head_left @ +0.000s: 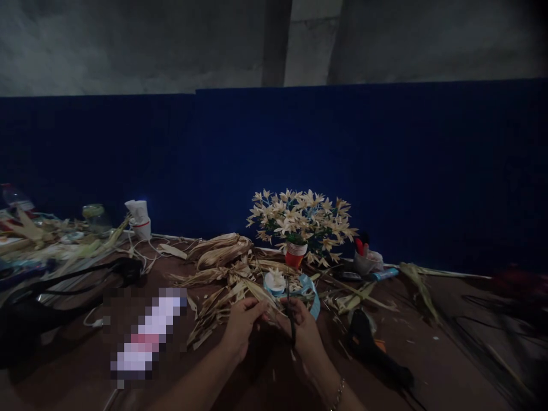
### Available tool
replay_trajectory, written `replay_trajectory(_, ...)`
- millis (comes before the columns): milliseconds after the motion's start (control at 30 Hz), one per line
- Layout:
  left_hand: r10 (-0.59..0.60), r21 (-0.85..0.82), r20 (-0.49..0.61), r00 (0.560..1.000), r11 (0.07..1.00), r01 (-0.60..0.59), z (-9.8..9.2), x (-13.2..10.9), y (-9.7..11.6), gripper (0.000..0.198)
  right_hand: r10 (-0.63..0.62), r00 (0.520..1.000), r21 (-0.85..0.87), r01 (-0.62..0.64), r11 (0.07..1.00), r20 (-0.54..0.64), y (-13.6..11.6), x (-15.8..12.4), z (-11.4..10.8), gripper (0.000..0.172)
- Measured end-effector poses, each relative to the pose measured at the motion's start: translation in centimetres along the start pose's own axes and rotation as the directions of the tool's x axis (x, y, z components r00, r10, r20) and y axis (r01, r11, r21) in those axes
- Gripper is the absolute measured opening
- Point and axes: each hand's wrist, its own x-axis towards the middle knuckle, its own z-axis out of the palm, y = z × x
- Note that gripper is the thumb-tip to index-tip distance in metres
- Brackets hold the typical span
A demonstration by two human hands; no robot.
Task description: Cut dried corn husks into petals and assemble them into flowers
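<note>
Over the near middle of the table, my left hand [242,326] is closed in a pinch on a strip of dried corn husk [259,292]. Close beside it, my right hand [305,330] is wrapped round a pair of dark scissors [293,325], blades pointing up and away. Fine detail between the fingertips is too dim to make out. Just beyond the hands lies a white round dish [274,283] with a pale husk flower on it, next to light-blue ribbon [315,298]. Behind stands a bunch of pale husk flowers [299,214] in a red and white cup [295,256].
Dried husks [222,251] lie heaped behind and left of the hands. A black glue gun [363,337] lies at right. A phone-like lit, blurred-out object [149,334] and a black strap-like item [64,279] are at left. Cables trail at both sides. A blue panel [171,160] closes the back.
</note>
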Motion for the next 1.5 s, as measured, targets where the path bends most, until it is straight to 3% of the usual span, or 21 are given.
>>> replay_trajectory(133, -0.057, -0.083, 0.059, 0.997, 0.995, 0.061, -0.1, 0.2, 0.2, 0.02, 0.063, 0.998, 0.05, -0.062, 0.997, -0.017, -0.3, 0.1, -0.3, 0.048)
replay_trajectory(367, -0.177, -0.155, 0.066, 0.982, 0.97, 0.186, 0.0, 0.2, -0.7, 0.022, -0.038, 0.999, -0.035, 0.038, 0.999, -0.005, -0.6, -0.2, 0.2, 0.044)
replay_trajectory(500, -0.135, -0.125, 0.135, 0.982, 0.98, 0.152, 0.0, 0.0, -0.5, 0.024, -0.019, 1.0, 0.01, 0.019, 1.0, -0.014, -0.6, -0.2, 0.2, 0.047)
replay_trajectory(667, -0.127, -0.062, 0.127, 0.984, 0.989, 0.136, -0.2, -0.1, 0.0, 0.025, 0.02, 0.997, 0.049, -0.016, 0.999, -0.08, -1.1, -0.1, -0.2, 0.046)
replay_trajectory(800, -0.13, -0.064, 0.081, 0.988, 0.989, 0.135, -0.1, 0.0, 0.0, 0.02, 0.042, 0.999, 0.04, -0.041, 0.998, -0.023, -1.2, 0.0, -0.2, 0.045)
replay_trajectory(933, -0.054, -0.035, 0.055, 0.997, 0.998, 0.056, 0.3, -0.1, 0.1, 0.012, -0.012, 0.999, 0.062, 0.01, 0.998, 0.043, -0.9, -0.2, 0.2, 0.053)
replay_trajectory(1133, -0.059, 0.032, 0.282, 0.958, 0.998, 0.053, 1.0, -1.1, 0.4, 0.017, 0.015, 1.0, 0.079, -0.013, 0.997, -0.025, -1.1, -0.3, 0.0, 0.05)
replay_trajectory(1333, -0.116, 0.082, 0.196, 0.974, 0.991, 0.102, 1.0, -1.5, 1.5, 0.029, 0.043, 0.999, 0.05, -0.044, 0.998, 0.025, -1.2, -0.1, -0.4, 0.05)
replay_trajectory(1500, -0.151, 0.067, 0.071, 0.986, 0.987, 0.147, 0.3, -0.8, 0.8, 0.028, 0.046, 0.998, 0.039, -0.048, 0.998, 0.051, -1.6, -0.3, -0.2, 0.049)
